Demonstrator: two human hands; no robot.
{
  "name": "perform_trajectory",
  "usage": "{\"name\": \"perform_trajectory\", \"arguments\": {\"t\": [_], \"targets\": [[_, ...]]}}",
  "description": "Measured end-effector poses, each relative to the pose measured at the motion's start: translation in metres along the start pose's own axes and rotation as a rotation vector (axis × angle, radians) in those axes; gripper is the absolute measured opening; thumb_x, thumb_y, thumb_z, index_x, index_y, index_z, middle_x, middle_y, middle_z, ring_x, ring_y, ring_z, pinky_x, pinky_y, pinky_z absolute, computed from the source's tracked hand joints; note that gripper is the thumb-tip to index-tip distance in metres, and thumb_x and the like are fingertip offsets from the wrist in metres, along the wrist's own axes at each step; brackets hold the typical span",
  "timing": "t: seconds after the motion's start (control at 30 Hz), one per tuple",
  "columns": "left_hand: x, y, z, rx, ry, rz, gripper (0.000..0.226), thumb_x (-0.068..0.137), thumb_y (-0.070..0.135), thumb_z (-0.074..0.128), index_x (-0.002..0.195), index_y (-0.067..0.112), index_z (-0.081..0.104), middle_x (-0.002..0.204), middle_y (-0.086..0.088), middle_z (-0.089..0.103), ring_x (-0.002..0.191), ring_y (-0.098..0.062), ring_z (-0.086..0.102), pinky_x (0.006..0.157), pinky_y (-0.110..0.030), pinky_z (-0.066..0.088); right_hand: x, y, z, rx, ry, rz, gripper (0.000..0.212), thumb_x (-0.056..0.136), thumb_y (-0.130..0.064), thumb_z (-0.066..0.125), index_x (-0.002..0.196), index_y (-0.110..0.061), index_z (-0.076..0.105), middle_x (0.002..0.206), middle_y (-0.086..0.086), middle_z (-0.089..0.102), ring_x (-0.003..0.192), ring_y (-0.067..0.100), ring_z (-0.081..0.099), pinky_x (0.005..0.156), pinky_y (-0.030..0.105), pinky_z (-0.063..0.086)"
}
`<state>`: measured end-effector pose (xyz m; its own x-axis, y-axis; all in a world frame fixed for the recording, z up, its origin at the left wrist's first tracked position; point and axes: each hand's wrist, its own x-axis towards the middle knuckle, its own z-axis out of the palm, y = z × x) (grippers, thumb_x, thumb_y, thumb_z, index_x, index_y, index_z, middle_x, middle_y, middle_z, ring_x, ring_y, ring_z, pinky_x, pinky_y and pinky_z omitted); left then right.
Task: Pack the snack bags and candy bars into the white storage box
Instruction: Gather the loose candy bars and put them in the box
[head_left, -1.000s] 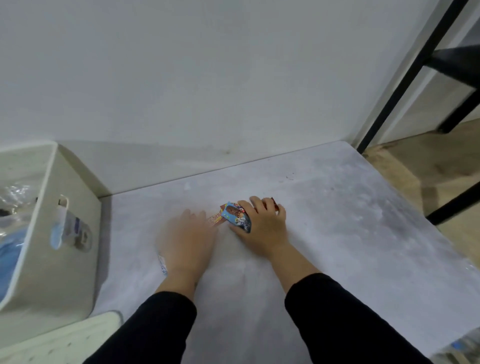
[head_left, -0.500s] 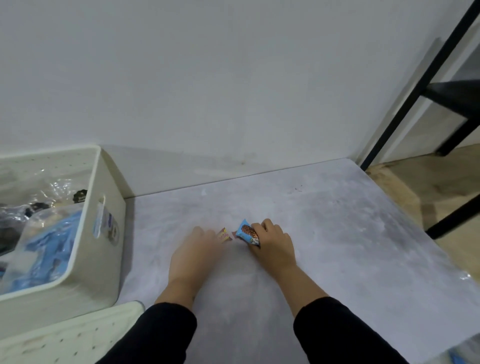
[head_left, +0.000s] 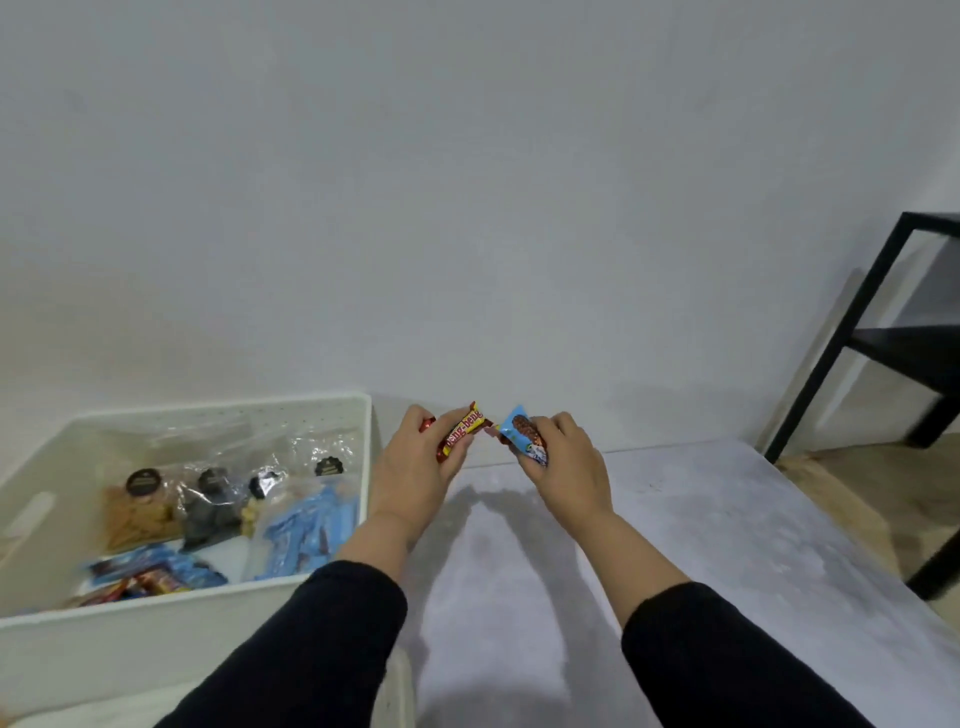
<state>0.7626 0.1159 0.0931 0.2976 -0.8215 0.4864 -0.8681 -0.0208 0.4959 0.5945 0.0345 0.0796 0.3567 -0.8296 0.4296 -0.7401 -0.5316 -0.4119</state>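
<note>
Two bare hands — left hand (head_left: 415, 475), right hand (head_left: 569, 470) — emerge from plain black long sleeves (head_left: 332, 639) ending above the wrists.

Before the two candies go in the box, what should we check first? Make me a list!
1. Left hand grips the red and yellow candy bar: ok.
2. Right hand grips the blue wrapped candy bar: ok.
3. Both candies are lifted off the grey table: ok.
4. The white plastic storage box is open on top, no lid on it: ok.
5. Bare floor shows in the box between the clear snack bags and the loose bars: ok.
6. No more candy left on the table: ok for the part in view; the rest, cannot tell.
</note>
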Motion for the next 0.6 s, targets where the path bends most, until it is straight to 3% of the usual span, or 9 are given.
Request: {"name": "perform_trajectory", "arguments": {"t": [0.23, 0.43, 0.53, 0.6], "targets": [[0.004, -0.069, -0.125, 0.089, 0.213, -0.099, 0.035, 0.091, 0.045, 0.052, 0.125, 0.038, 0.057, 0.092, 0.009, 0.040, 0.070, -0.012, 0.051, 0.057, -0.024, 0.037, 0.029, -0.147, 0.005, 0.207, 0.074, -0.205, 0.038, 0.083, -0.018, 0.058, 0.119, -0.028, 0.059, 0.098, -0.005, 0.067, 0.087, 0.022, 0.054, 0.073, 0.038, 0.047], [-0.025, -0.154, -0.197, 0.190, 0.191, -0.241, 0.037, 0.093, 0.048, 0.047, 0.127, 0.036, 0.054, 0.095, 0.009, 0.042, 0.069, -0.010, 0.051, 0.053, -0.021, 0.038, 0.021, -0.245, 0.052, 0.279, 0.010, -0.317, 0.036, 0.081, -0.016, 0.059, 0.115, -0.026, 0.063, 0.093, -0.002, 0.065, 0.087, 0.022, 0.053, 0.073, 0.037, 0.043], [-0.042, -0.197, -0.216, 0.134, 0.114, -0.311, 0.040, 0.092, 0.051, 0.045, 0.129, 0.036, 0.052, 0.099, 0.010, 0.044, 0.075, -0.009, 0.060, 0.068, -0.029, 0.054, 0.009, -0.278, 0.085, 0.337, -0.117, -0.302, 0.036, 0.082, -0.019, 0.062, 0.117, -0.024, 0.062, 0.099, -0.003, 0.066, 0.091, 0.019, 0.053, 0.076, 0.034, 0.044], [-0.052, -0.220, -0.221, 0.087, 0.067, -0.352, 0.042, 0.092, 0.052, 0.045, 0.129, 0.036, 0.052, 0.104, 0.008, 0.046, 0.085, -0.012, 0.062, 0.082, -0.036, 0.055, -0.001, -0.295, 0.108, 0.358, -0.211, -0.271, 0.035, 0.082, -0.023, 0.064, 0.117, -0.025, 0.062, 0.101, -0.003, 0.066, 0.094, 0.018, 0.055, 0.076, 0.032, 0.044]]}}
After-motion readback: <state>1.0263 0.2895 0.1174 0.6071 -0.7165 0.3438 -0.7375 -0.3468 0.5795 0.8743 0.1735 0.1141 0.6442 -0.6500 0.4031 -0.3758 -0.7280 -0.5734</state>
